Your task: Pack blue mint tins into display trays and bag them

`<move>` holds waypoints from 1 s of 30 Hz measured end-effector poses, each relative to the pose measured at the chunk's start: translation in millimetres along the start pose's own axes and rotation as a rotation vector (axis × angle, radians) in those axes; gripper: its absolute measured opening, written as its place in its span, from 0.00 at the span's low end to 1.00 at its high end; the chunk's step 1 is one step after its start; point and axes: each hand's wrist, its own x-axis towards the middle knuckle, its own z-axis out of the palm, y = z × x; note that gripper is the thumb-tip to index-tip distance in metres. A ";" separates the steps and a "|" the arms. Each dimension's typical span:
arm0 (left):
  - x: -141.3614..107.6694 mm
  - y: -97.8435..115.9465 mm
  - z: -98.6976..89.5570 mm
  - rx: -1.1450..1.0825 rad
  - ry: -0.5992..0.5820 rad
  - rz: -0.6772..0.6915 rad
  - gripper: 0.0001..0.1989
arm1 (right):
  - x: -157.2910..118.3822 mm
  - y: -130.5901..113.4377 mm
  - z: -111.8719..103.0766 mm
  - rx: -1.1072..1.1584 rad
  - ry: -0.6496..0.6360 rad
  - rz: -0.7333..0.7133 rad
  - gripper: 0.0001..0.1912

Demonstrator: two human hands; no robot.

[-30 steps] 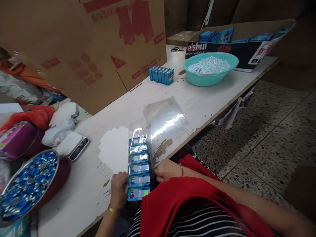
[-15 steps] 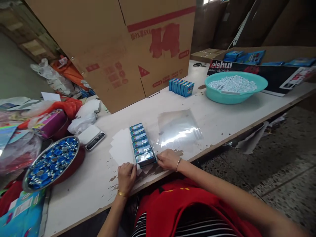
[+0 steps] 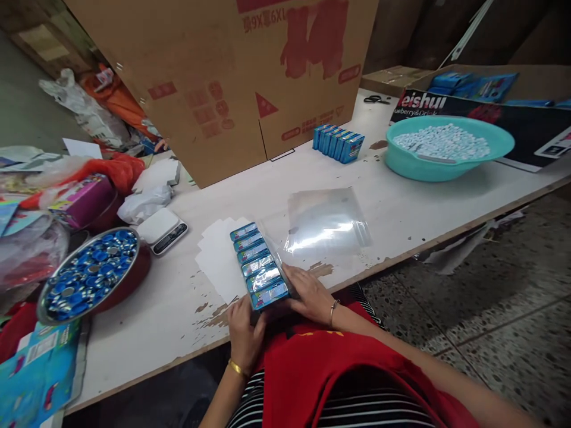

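A row of several small blue boxes [image 3: 259,266] in clear film lies tilted at the table's near edge. My left hand [image 3: 246,328] grips its near left corner, fingers curled. Along the near right side, my right hand [image 3: 307,295] holds the row, its thumb and fingers partly under the near end. Fanned white paper sheets [image 3: 216,257] lie to the left, partly under the boxes. To the right is a stack of clear plastic bags [image 3: 328,217] that reflects the light.
Another row of blue boxes [image 3: 338,143] stands before a big carton [image 3: 200,71]. A turquoise basin [image 3: 428,167] of white pellets is at right, a bowl [image 3: 143,261] of blue-capped pieces at left, near a scale [image 3: 163,229]. The table edge [image 3: 392,263] runs close by.
The near end of the box row has come toward me and lifted slightly. My right hand has moved from beside the film's corner to around the row's near right side; my left hand shifted right.
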 end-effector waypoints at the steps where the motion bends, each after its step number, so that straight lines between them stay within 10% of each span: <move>1: 1.6 1.2 3.0 -0.008 0.004 0.003 0.15 | 2.2 2.0 6.5 0.018 0.012 -0.032 0.37; 17: 35.5 11.1 16.6 -0.057 0.174 -0.103 0.07 | 30.9 22.8 25.2 0.110 0.205 -0.028 0.21; 23: 50.6 48.3 28.0 -0.223 -0.178 0.082 0.31 | 41.8 78.3 -26.1 0.348 0.047 0.169 0.23; 26: 75.2 53.6 27.4 -0.414 -0.314 0.273 0.28 | 42.4 102.9 -58.4 0.439 0.162 0.364 0.35; 30: 133.1 20.4 3.2 -0.572 0.095 -0.004 0.14 | 37.0 98.6 -76.9 0.560 0.411 0.578 0.29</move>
